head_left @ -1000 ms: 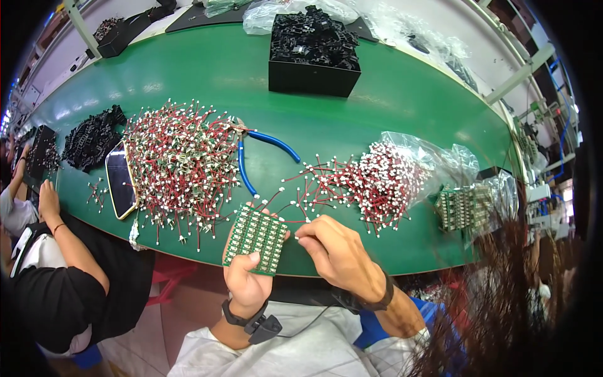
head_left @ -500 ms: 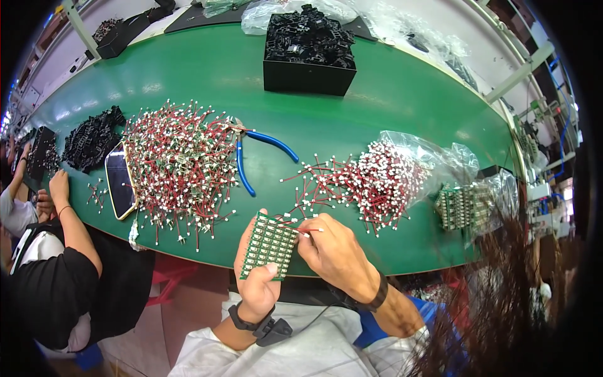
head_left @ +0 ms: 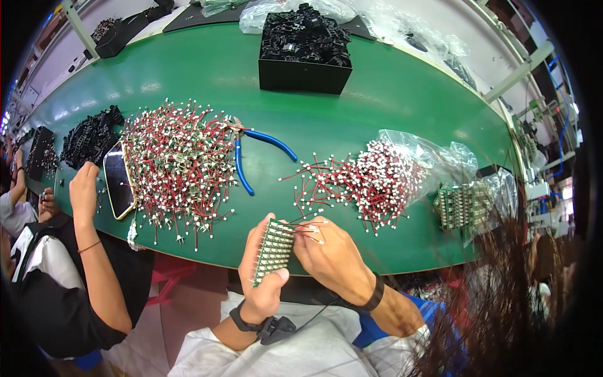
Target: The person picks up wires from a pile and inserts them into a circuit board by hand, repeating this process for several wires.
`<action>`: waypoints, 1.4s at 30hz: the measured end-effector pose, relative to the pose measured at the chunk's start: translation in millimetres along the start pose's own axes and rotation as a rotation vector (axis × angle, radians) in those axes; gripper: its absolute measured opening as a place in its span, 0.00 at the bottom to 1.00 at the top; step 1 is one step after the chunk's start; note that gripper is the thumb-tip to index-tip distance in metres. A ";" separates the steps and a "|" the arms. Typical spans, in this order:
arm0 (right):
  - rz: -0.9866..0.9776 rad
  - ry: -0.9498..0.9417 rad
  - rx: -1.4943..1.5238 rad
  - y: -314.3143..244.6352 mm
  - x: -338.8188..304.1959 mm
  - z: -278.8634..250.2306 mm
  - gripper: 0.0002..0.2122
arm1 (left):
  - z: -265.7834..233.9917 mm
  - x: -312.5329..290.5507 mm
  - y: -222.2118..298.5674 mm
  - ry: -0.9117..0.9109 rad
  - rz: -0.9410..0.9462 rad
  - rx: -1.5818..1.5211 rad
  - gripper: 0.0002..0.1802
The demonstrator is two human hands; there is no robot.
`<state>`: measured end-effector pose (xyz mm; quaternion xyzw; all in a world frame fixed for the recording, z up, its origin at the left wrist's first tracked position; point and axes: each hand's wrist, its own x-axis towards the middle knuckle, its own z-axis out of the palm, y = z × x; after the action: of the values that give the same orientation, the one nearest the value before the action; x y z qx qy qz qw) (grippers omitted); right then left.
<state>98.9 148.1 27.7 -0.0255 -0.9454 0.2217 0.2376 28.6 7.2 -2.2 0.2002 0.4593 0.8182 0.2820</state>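
Note:
My left hand point(head_left: 264, 294) grips a green circuit board panel point(head_left: 274, 250) by its edges, the thumb on its near right side. Rows of small white connectors cover the panel, which is tilted. Against its far right corner, my right hand point(head_left: 326, 252) is closed on several short red-and-black wire leads point(head_left: 310, 230) with white plugs; their ends stick out past the fingers. Just beyond the hands lies a loose pile of the same red wire leads point(head_left: 383, 182), spilling from a clear plastic bag point(head_left: 433, 157).
A large heap of small boards with red wires point(head_left: 182, 169) lies left, beside a phone point(head_left: 118, 182) and blue-handled cutters point(head_left: 240, 164). A black box point(head_left: 304, 76) of black parts stands at the back. Stacked board panels point(head_left: 465, 204) sit right. A co-worker's arm point(head_left: 94, 251) reaches in at left.
The panel has turned more edge-on in my left hand. More wire ends now show at my right fingers. The co-worker's arm at left has moved toward the phone.

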 end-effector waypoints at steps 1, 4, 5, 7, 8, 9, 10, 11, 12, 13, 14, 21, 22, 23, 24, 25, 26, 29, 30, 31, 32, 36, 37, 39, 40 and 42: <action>0.001 0.000 -0.001 0.5 -1.9 1.1 0.06 | -1.4 0.6 -1.7 0.019 -0.017 -0.011 0.47; 0.131 -0.002 0.004 -2.3 -8.0 4.0 0.06 | -5.4 -0.4 1.1 0.022 -0.050 -0.047 0.47; 0.154 0.011 -0.009 -4.3 -8.4 6.0 0.06 | -5.9 -1.1 -0.5 0.019 -0.041 -0.060 0.46; 0.183 0.024 -0.028 -5.6 -9.2 10.0 0.05 | -4.8 -2.6 -1.1 0.016 -0.034 -0.043 0.46; 0.180 0.018 -0.029 -5.6 -9.4 12.7 0.06 | -4.6 -3.2 -1.5 0.015 -0.024 -0.024 0.47; 0.177 0.013 -0.029 -5.9 -8.7 14.4 0.06 | -5.3 -3.0 -2.1 0.017 -0.027 -0.045 0.47; 0.181 0.014 -0.034 -6.8 -7.5 15.3 0.06 | -8.8 -2.6 -3.4 -0.020 -0.027 -0.013 0.47; 0.156 0.031 -0.035 -7.5 -6.3 16.1 0.06 | -7.9 -2.9 -3.4 -0.005 -0.017 -0.014 0.47; 0.127 0.047 -0.032 -7.8 -5.1 16.8 0.06 | -7.6 -3.3 -2.2 0.013 -0.005 -0.013 0.47; 0.126 0.047 -0.033 -6.8 -4.2 15.5 0.06 | -6.2 -2.6 0.5 0.013 -0.004 -0.014 0.47; 0.156 0.049 0.019 -4.6 -2.8 12.5 0.06 | -4.2 -0.9 4.2 0.048 -0.023 -0.103 0.47; 0.190 0.036 -0.142 43.9 24.1 -27.9 0.09 | -28.4 10.2 9.4 0.279 -0.081 -0.242 0.43; 0.187 0.037 -0.144 46.5 25.6 -24.9 0.09 | -30.5 10.9 8.6 0.271 -0.076 -0.253 0.43; 0.150 -0.040 -0.183 48.1 27.4 -21.9 0.09 | -30.0 10.5 8.5 0.270 -0.072 -0.254 0.43; 0.113 -0.119 -0.223 50.6 28.4 -18.4 0.10 | -27.8 10.6 8.4 0.274 -0.071 -0.265 0.43; 0.108 -0.144 -0.236 54.8 26.9 -13.9 0.09 | -26.8 10.9 8.3 0.277 -0.069 -0.275 0.43; 0.104 -0.143 -0.237 54.7 27.3 -16.1 0.09 | -27.3 11.1 7.9 0.278 -0.066 -0.276 0.43; -0.021 -0.135 -0.164 48.0 29.1 -25.7 0.07 | -29.6 9.2 7.4 0.270 -0.050 -0.280 0.42; -0.024 -0.135 -0.161 50.0 29.0 -22.3 0.07 | -29.9 8.8 8.2 0.272 -0.048 -0.278 0.42; -0.019 -0.163 -0.143 55.2 27.6 -15.0 0.06 | -30.6 8.9 8.1 0.282 -0.056 -0.274 0.42; -0.013 -0.190 -0.125 58.7 26.9 -9.3 0.06 | -31.1 9.0 8.1 0.290 -0.065 -0.269 0.42; -0.012 -0.195 -0.135 67.7 26.8 -3.7 0.06 | -31.8 8.7 5.6 0.265 -0.053 -0.284 0.42; 0.000 -0.152 -0.033 66.8 27.9 -7.4 0.07 | -34.0 8.5 4.0 0.256 -0.055 -0.291 0.42; -0.004 -0.114 0.018 68.1 30.6 -16.2 0.08 | -34.8 8.6 3.1 0.249 -0.055 -0.297 0.42; -0.004 -0.078 0.069 67.7 31.7 -19.6 0.08 | -33.7 9.0 3.1 0.250 -0.051 -0.305 0.42; -0.023 -0.079 0.045 64.4 32.1 -17.4 0.08 | -31.8 8.9 3.4 0.248 -0.047 -0.312 0.41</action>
<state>74.8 218.1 27.7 -0.0006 -0.9491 0.2409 0.2029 2.3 -8.8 -14.4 0.0411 0.3625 0.8910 0.2701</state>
